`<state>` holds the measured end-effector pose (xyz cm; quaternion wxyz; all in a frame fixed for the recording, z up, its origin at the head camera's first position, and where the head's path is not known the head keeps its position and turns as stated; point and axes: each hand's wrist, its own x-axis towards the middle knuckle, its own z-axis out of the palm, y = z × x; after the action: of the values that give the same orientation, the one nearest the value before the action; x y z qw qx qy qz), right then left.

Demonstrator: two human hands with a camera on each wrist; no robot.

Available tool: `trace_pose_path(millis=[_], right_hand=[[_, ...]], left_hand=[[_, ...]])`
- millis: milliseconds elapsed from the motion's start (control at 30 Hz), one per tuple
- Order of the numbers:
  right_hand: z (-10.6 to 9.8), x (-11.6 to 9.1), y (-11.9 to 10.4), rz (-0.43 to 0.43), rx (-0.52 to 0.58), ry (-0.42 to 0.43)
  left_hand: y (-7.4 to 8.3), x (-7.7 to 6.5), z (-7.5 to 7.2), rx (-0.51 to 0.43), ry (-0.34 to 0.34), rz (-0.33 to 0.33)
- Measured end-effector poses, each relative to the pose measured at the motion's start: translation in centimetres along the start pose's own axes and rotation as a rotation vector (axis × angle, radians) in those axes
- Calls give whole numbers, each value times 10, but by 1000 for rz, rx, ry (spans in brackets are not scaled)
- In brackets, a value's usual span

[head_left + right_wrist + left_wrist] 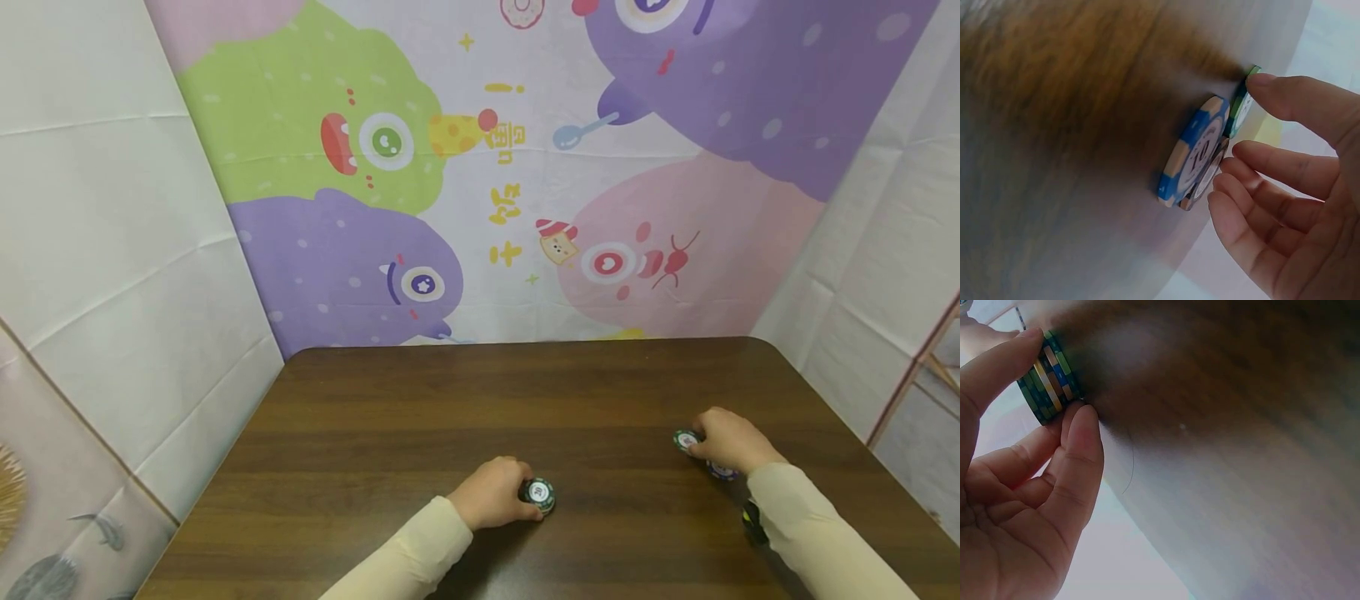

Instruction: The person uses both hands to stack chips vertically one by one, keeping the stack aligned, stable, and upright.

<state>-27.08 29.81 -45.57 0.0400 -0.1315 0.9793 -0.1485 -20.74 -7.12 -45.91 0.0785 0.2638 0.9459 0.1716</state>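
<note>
My left hand [491, 493] grips likely light, slick chips [539, 494] by their rims; whether my right hand [738, 442] pinches, I can't tell

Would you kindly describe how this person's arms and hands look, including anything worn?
The left sleeve and right sleeve are plain pale cream. The left hand and right hand are bare, with no gloves or rings showing. A dark item with a yellow-green patch shows by the right sleeve.
</note>
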Motion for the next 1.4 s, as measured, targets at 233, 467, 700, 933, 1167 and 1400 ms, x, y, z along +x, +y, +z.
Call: trace_pose_path(millis=[233, 467, 700, 933, 1167, 1400], right_hand=[[0, 1, 2, -11, -7, 1], [0, 4, 1, -20, -14, -25], [0, 7, 1, -22, -2, -38], [1, 7, -2, -22, 17, -39], [1, 7, -3, -6, 14, -38], [-4, 7, -11, -4, 15, -18]], left_hand=[[0, 0, 0, 4, 0, -6], [0, 0, 1, 10, 5, -7], [-1, 0, 1, 15, 15, 2], [-1, 0, 2, 23, 18, 8], [-1, 0, 2, 17, 12, 2], [-1, 0, 2, 19, 7, -7]])
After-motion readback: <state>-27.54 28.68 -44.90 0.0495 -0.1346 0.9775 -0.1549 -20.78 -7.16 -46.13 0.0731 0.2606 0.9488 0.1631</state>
